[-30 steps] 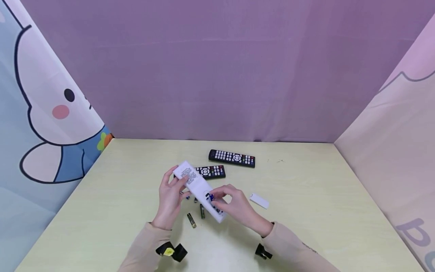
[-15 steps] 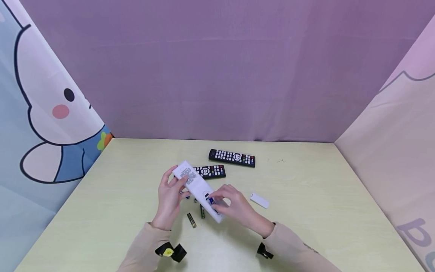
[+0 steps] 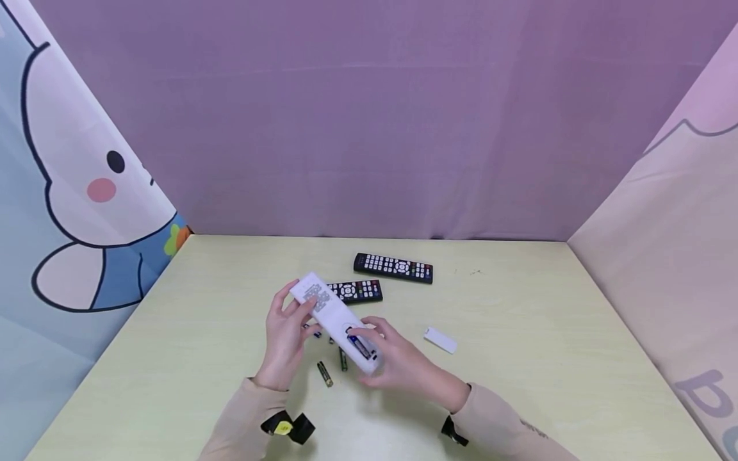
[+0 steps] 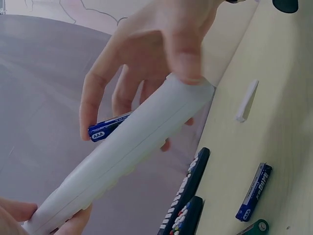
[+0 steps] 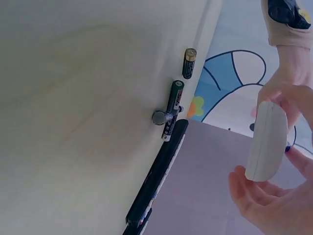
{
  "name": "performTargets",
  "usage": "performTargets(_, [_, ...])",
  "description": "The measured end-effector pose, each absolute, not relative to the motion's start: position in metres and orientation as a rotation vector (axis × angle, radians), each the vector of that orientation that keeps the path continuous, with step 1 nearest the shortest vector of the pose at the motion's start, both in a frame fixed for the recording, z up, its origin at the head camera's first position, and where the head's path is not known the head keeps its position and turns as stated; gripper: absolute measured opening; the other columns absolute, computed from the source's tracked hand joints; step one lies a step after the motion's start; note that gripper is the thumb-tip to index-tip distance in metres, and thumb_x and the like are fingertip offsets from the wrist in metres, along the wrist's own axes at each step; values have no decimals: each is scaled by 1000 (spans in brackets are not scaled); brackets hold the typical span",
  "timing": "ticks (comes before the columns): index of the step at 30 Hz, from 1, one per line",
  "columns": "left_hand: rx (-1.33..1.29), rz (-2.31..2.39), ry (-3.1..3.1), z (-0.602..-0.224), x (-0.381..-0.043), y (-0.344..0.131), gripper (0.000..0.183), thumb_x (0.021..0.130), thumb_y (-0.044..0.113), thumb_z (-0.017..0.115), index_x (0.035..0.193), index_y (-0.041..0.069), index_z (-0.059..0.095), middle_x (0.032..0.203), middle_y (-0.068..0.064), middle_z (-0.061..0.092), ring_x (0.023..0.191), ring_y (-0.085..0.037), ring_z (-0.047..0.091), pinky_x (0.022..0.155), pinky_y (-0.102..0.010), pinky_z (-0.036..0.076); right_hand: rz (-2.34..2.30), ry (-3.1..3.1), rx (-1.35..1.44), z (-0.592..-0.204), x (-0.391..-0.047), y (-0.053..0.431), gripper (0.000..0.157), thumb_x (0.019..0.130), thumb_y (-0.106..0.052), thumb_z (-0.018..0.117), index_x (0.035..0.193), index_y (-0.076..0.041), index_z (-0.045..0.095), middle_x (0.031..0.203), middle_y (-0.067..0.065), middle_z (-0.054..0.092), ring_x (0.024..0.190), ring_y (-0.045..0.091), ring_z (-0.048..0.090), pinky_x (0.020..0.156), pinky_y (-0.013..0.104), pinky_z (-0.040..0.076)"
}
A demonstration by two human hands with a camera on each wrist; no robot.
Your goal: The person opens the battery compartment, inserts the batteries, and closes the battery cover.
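My left hand [image 3: 285, 336] grips the upper end of a white remote control [image 3: 340, 320], held slanted above the table with its back facing up. In its uncovered battery compartment lies a blue AAA battery [image 3: 360, 346]. The left wrist view shows one end of that battery [image 4: 105, 129] sticking up past the remote's edge, an index fingertip right at it. My right hand [image 3: 403, 358] curls round the remote's lower end, thumb against the end and fingers along the far side. A white battery cover [image 3: 440, 340] rests on the table to the right.
Two black remote controls [image 3: 393, 268] [image 3: 356, 291] lie behind the hands, the nearer one partly covered by the white remote. Loose batteries lie beneath it, among them a dark one [image 3: 325, 374] and a blue one [image 4: 254, 192]. A purple curtain [image 3: 369, 128] closes off the back.
My right hand has let go of its pinch on the blue battery and shifted down round the remote's lower end, leaving the battery in the compartment more visible. My left hand keeps its hold.
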State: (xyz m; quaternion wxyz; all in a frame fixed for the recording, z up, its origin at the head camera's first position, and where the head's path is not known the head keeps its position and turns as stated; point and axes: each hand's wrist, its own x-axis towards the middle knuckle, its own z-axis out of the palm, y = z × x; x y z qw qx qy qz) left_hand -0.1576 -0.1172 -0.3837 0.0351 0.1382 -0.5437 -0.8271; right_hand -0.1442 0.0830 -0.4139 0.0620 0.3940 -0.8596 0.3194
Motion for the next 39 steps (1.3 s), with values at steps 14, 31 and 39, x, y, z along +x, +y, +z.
performTargets(14, [407,-2536,-1672,-381,-155,-116,50,86,-3,49,129,18,35,118,-14,52,82,-15,63,69,-30,53,899,-2492,1276,-418,-142,87,76,61,-15,79,127,-8,42,129,19,38,86,21,57,69,16,49])
performTargets(31, [406,-2524,-1690,-381,-155,-115,49,87,-4,46,130,16,33,125,-19,46,81,-14,63,71,-32,53,803,-2380,1319,-421,-143,87,74,60,-17,79,124,-5,46,126,20,40,81,19,58,66,11,47])
performTargets(39, [427,-2498,-1723,-380,-154,-115,51,86,-3,48,131,16,33,120,-16,50,76,-12,62,64,-25,53,757,-2314,1342,-423,-142,88,70,58,-18,79,121,-2,52,124,23,41,79,19,58,66,9,47])
